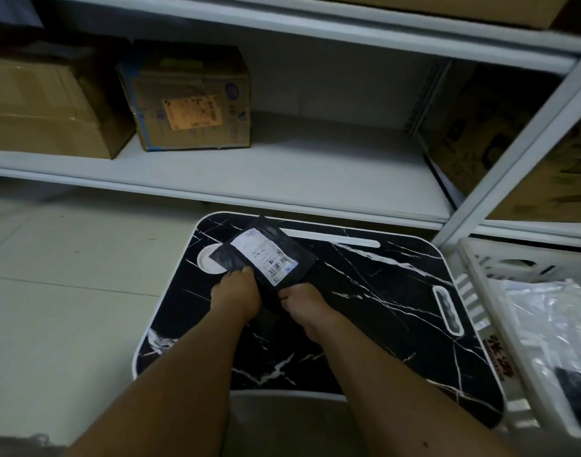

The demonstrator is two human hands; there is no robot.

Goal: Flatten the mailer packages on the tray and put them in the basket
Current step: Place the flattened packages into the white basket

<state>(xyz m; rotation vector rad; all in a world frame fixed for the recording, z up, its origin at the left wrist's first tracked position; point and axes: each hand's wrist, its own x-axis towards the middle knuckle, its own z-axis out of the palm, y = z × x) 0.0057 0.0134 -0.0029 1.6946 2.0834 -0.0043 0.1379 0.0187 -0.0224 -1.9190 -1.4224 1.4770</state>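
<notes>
Left hand [235, 295]: grips the near-left edge of the mailer, fingers curled round it.
Right hand [304, 303]: pinches the mailer's near-right corner, fingers closed on it.
Mailer [269, 258]: black, white label up, held over the far-left part of the tray; its far end tilts up toward the shelf, so it looks lifted, not lying flat.
Tray [381, 291]: black marble-pattern top with a white rim, on the floor; a round white recess shows at its far-left corner, partly behind the mailer.
Step in hand: flattening, by my judgement. Best to lay the mailer down on the tray, then press from the label outward with flat palms so trapped air leaves.
Basket [480, 282]: white, just beside the tray's right edge, clear bags already in it.
Shelf [282, 179]: beyond the tray, carrying boxes [190, 100].
</notes>
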